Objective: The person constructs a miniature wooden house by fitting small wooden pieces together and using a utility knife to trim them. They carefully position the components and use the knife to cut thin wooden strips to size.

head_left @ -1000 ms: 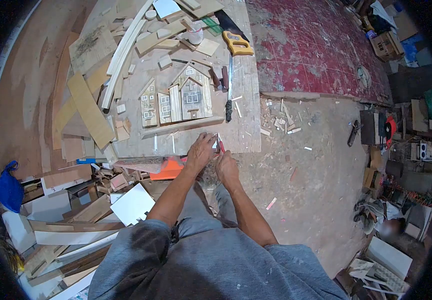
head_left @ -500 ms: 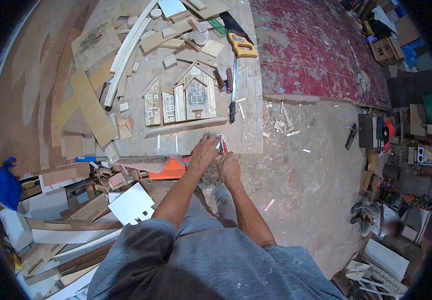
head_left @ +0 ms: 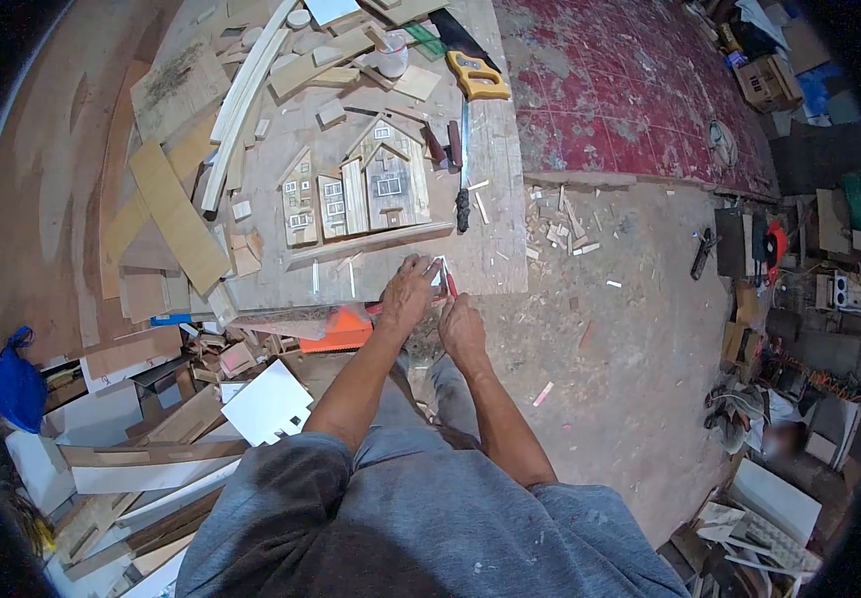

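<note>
My left hand (head_left: 407,296) lies at the front edge of the worktable, its fingers together and pressed down beside a small white piece (head_left: 438,278). My right hand (head_left: 463,325) is closed round a slim red-handled tool (head_left: 451,285), whose far end points at that piece; its exact kind is too small to make out. Just beyond the hands stands a wooden model house front (head_left: 388,184) with small white windows, together with narrower house pieces (head_left: 300,204). A long wooden strip (head_left: 370,245) runs along their base. Thin white strips (head_left: 352,277) lie left of my left hand.
A yellow-handled saw (head_left: 477,77), a white cup (head_left: 388,60) and many wood offcuts (head_left: 179,214) cover the table's back and left. An orange object (head_left: 339,331) sits below its front edge. Scrap boards (head_left: 267,404) are piled at lower left; wood chips (head_left: 570,234) litter the floor.
The view has shifted slightly. Both hands stay at the table edge around the small white piece, with the red-handled tool still in my right hand.
</note>
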`<state>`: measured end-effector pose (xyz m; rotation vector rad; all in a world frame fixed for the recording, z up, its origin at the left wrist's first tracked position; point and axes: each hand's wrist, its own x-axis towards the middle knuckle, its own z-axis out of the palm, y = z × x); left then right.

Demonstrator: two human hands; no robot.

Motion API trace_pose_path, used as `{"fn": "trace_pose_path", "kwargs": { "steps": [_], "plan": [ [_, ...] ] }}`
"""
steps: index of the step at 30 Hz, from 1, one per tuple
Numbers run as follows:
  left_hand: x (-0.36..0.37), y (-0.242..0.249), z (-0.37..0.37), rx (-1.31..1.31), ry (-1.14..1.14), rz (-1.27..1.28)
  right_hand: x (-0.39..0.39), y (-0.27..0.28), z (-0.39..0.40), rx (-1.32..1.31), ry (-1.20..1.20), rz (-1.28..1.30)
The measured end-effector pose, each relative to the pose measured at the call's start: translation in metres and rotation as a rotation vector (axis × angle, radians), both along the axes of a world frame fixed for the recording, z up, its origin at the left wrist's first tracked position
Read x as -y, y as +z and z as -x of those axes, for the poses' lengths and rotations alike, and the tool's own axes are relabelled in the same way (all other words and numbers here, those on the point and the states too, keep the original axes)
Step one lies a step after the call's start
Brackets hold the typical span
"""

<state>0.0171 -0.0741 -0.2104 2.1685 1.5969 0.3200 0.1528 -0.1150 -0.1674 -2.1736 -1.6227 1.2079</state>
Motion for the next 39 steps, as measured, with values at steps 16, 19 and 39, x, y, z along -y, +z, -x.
{"fn": "trace_pose_path", "kwargs": {
  "steps": [16, 19, 39],
  "plan": [
    [0.000, 0.000, 0.000, -0.024, 0.007, 0.017, 0.005, -0.003, -0.006, 0.002, 0.053, -0.023],
    [0.001, 0.002, -0.001, -0.016, 0.011, 0.016, 0.005, -0.002, -0.008, -0.006, 0.043, -0.016],
    [-0.002, 0.003, 0.001, -0.014, 0.012, -0.003, 0.020, -0.005, -0.013, 0.044, 0.069, 0.001]
  ]
}}
